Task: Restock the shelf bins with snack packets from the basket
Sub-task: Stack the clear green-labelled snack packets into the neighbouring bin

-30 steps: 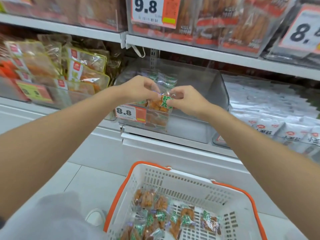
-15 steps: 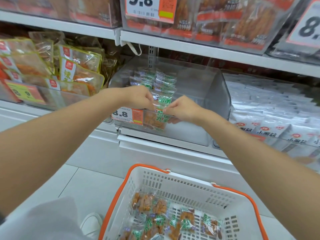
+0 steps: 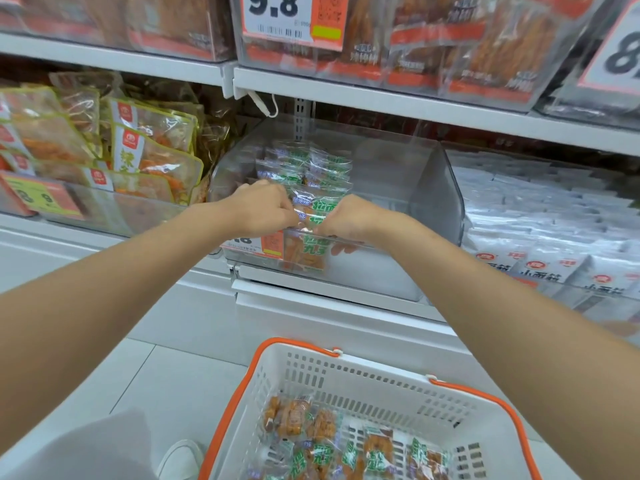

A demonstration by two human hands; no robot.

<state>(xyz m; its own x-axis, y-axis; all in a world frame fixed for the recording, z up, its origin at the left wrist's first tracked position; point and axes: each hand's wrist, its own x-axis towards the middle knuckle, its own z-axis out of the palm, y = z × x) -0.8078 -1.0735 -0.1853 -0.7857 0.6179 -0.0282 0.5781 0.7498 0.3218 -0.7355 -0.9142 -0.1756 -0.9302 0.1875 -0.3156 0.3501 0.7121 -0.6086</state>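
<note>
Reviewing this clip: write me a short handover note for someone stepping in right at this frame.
Left hand: pinches the front packet's left edge, just inside the clear bin's front wall.
Right hand: pinches the same packet's right edge, fingers down inside the bin.
Done: a row of packets stands in the bin's left part, behind this one.
Left: seat and release it, then bring up the loose packets lying in the basket; the bin's right part looks bare.

A 9.8 price tag (image 3: 292, 20) is displayed on the upper shelf (image 3: 415, 102). Yellow-edged pouches (image 3: 152, 147) are stacked at left, white packets (image 3: 540, 216) at right, and a white shoe (image 3: 181, 459) is seen on the tiled floor (image 3: 166, 382).
</note>
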